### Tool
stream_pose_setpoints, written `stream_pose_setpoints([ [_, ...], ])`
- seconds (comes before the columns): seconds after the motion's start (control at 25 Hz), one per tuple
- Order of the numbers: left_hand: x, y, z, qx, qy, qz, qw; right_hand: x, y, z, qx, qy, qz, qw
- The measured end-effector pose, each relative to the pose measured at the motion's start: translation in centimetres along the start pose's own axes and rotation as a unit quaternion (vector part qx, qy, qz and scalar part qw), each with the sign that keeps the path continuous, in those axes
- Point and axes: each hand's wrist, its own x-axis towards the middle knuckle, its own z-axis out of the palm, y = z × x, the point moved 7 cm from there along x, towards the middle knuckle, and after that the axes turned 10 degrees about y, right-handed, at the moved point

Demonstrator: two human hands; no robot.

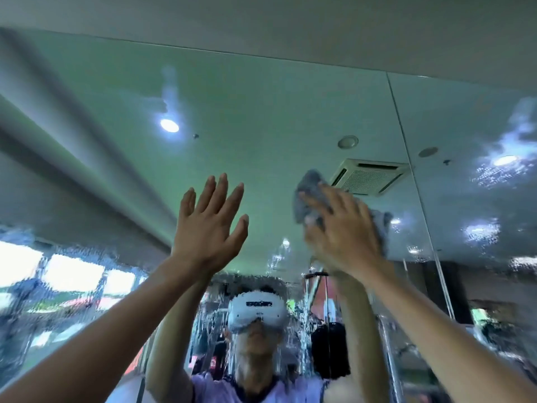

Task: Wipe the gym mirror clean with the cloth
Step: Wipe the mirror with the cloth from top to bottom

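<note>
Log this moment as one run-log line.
step: wiping | right hand: presses grey cloth on mirror | left hand: flat, raised, empty | glass: wet streaks low and right

Crumpled grey cloth lies between the right hand and the large glass wall mirror; left hand is raised just left.

The mirror fills the view, upright, its top edge near 12 o'clock and a panel seam at 2 o'clock. Its lower half and 3 o'clock side are filmed with droplets. The grey cloth, bunched, lies against the glass at 1 o'clock.
</note>
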Motion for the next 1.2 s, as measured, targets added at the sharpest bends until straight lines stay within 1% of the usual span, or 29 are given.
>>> stream_pose_setpoints([
  [0.08, -0.2, 0.0, -0.1, -0.006, 0.000, -0.006, 1.000, 3.0, 4.0, -0.2, -0.034, 0.041, 0.123, 0.991],
  [0.12, -0.1, 0.0, 0.0, -0.011, -0.002, -0.006, 1.000, 4.4, 4.1, 0.1, -0.036, 0.037, 0.159, 0.986],
  [0.16, 0.1, -0.1, 0.0, -0.012, -0.003, -0.002, 1.000, 5.5, 2.7, 0.5, -0.029, 0.026, 0.160, 0.986],
  [0.2, 0.1, -0.3, 0.0, -0.012, -0.002, 0.001, 1.000, 5.9, 0.3, 1.0, -0.018, 0.015, 0.129, 0.991],
  [0.28, 0.0, -0.7, -0.1, -0.009, 0.001, 0.012, 1.000, 4.1, -4.4, 1.3, 0.008, 0.002, 0.005, 1.000],
  [0.32, -0.1, -0.8, -0.1, -0.008, 0.002, 0.015, 1.000, 2.1, -5.6, 1.1, 0.008, -0.003, -0.065, 0.998],
  [0.36, -0.2, -1.0, -0.2, -0.010, 0.003, 0.019, 1.000, 0.0, -5.7, 0.9, 0.008, -0.007, -0.110, 0.994],
  [0.4, -0.2, -1.0, -0.2, -0.014, 0.005, 0.022, 1.000, -1.5, -4.8, 0.6, 0.009, -0.020, -0.124, 0.992],
  [0.44, -0.3, -1.0, -0.3, -0.017, 0.009, 0.025, 0.999, -1.9, -3.2, 0.4, 0.004, -0.022, -0.111, 0.994],
  [0.48, -0.3, -0.9, -0.3, -0.018, 0.011, 0.028, 0.999, -1.5, -1.0, 0.3, -0.008, -0.021, -0.062, 0.998],
  [0.56, -0.5, -0.7, -0.2, -0.008, 0.018, 0.031, 0.999, 1.3, 2.5, 0.0, -0.042, -0.004, 0.077, 0.996],
  [0.6, -0.5, -0.7, -0.1, -0.004, 0.022, 0.032, 0.999, 3.0, 2.8, 0.2, -0.045, 0.008, 0.137, 0.990],
  [0.64, -0.6, -0.7, 0.0, -0.003, 0.023, 0.035, 0.999, 4.5, 2.0, 0.4, -0.038, 0.013, 0.171, 0.984],
  [0.68, -0.6, -0.9, 0.0, 0.000, 0.024, 0.037, 0.999, 5.4, 0.0, 0.7, -0.030, 0.012, 0.170, 0.985],
  [0.72, -0.6, -1.0, 0.0, 0.004, 0.026, 0.039, 0.999, 5.7, -2.6, 1.0, -0.024, 0.011, 0.136, 0.990],
  [0.8, -0.6, -1.1, 0.0, 0.009, 0.027, 0.039, 0.999, 3.6, -6.7, 1.1, 0.003, -0.010, 0.034, 0.999],
  [0.84, -0.7, -1.1, 0.0, 0.010, 0.027, 0.037, 0.999, 1.8, -7.4, 0.8, 0.020, -0.028, -0.006, 0.999],
  [0.92, -1.0, -1.1, -0.1, 0.011, 0.029, 0.033, 0.999, -0.9, -6.6, 0.4, 0.051, -0.070, -0.042, 0.995],
  [0.96, -1.1, -1.1, -0.2, 0.011, 0.031, 0.035, 0.999, -0.8, -5.3, 0.4, 0.055, -0.074, -0.040, 0.995],
  [1.0, -1.1, -1.0, -0.2, 0.010, 0.030, 0.037, 0.999, 0.2, -3.8, 0.5, 0.053, -0.063, -0.012, 0.997],
  [1.04, -1.2, -1.0, -0.3, 0.009, 0.029, 0.038, 0.999, 1.8, -2.4, 0.4, 0.057, -0.037, 0.037, 0.997],
  [1.12, -1.2, -1.0, -0.5, 0.012, 0.032, 0.038, 0.999, 4.8, -1.3, 0.3, 0.083, 0.023, 0.138, 0.987],
  [1.16, -1.2, -1.0, -0.5, 0.013, 0.030, 0.039, 0.999, 5.6, -2.1, 0.4, 0.087, 0.032, 0.150, 0.984],
  [1.2, -1.2, -0.9, -0.4, 0.013, 0.026, 0.038, 0.999, 5.7, -3.4, 0.7, 0.078, 0.030, 0.129, 0.988],
])
